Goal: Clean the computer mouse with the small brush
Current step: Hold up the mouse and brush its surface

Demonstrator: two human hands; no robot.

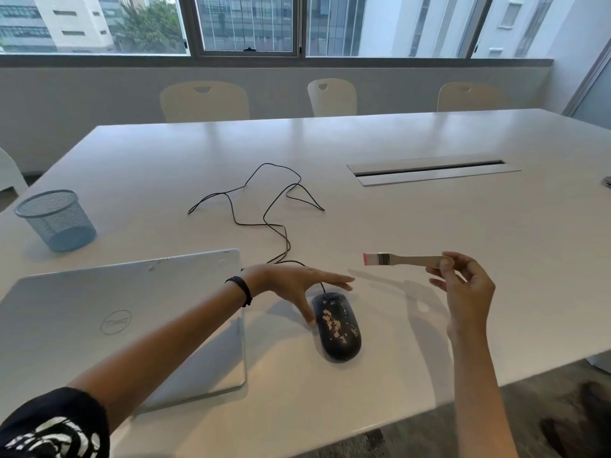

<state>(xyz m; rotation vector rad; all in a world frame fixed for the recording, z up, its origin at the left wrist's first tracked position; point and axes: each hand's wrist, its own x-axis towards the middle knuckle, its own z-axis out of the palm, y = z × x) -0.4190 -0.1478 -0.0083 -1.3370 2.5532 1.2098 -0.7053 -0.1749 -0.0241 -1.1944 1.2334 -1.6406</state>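
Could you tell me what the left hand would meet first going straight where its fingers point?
Likely the right hand gripping the small wooden pink-bristled brush; only bare white table lies between, though depth is unclear.

One wide-angle camera rides at the person's head, over the near edge of the table (429, 226). It faces forward and down across the table toward the chairs (204, 100) and windows (248, 24) on the far side. It sits close: both forearms enter from the bottom. The left hand (297, 285) and the right hand (466, 289), pinching the brush (406, 259), land mid-frame, with the mouse (337, 328) just below centre. The table's near edge crosses the lower right diagonally.
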